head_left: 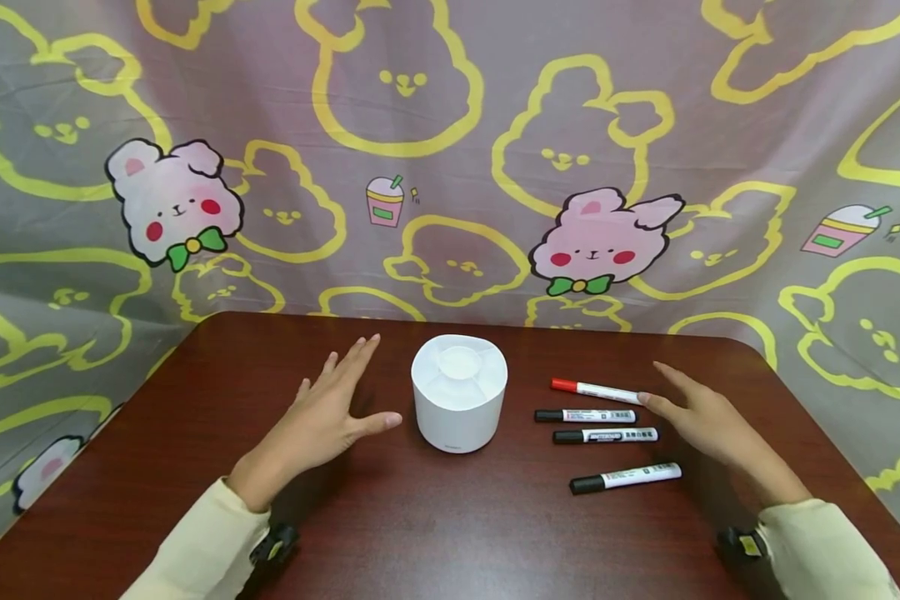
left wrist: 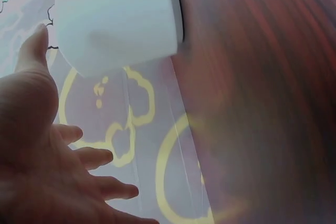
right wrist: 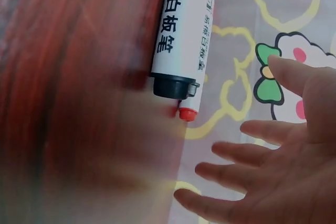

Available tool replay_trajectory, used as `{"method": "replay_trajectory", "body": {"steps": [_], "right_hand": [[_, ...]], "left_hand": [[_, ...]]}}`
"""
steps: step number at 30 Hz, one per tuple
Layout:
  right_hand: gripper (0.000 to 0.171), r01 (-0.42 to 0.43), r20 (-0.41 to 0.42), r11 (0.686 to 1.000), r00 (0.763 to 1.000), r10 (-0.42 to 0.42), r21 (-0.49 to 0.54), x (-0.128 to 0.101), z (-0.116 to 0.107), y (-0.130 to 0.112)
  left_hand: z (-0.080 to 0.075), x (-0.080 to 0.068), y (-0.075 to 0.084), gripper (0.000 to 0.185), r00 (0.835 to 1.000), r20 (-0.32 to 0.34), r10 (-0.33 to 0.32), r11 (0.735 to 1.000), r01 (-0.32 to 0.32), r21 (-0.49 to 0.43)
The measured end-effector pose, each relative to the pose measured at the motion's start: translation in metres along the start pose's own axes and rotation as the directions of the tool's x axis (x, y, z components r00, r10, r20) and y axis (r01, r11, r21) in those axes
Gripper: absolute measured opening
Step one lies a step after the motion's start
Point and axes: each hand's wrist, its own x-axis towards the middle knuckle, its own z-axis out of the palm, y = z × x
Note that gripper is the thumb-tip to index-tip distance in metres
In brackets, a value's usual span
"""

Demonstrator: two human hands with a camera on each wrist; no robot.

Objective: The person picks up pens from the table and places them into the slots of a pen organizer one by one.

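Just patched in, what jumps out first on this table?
A white round holder stands mid-table, the open left hand just beside it. To its right lie four markers, one red-capped and three black-capped, with the open right hand at their near ends. A bunny-print cloth hangs behind.

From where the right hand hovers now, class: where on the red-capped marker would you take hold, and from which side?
Judging by its pose, grip the red-capped marker on its white barrel, near the bare end beside the right hand. It lies flat on the table, cap toward the white holder, so come from above, thumb and fingers pinching across the barrel. The black-capped marker lies close alongside, so pinch narrowly.
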Motion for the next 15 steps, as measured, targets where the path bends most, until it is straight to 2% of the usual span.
{"method": "replay_trajectory", "body": {"steps": [5,10,15], "right_hand": [[0.079,0.017,-0.003,0.997,1.000,-0.017,0.070,0.004,-0.001,0.002],[0.075,0.009,0.011,0.987,1.000,-0.011,0.159,0.009,-0.002,0.006],[0.073,-0.005,0.040,0.977,0.999,-0.004,0.215,0.016,-0.003,0.009]], "left_hand": [[0.005,0.003,0.005,0.114,0.999,0.028,0.045,0.987,-0.040,-0.157],[0.013,0.008,0.011,0.116,0.993,0.049,0.108,0.946,-0.088,-0.311],[0.019,0.013,0.018,0.120,0.989,0.062,0.135,0.911,-0.099,-0.400]]}}
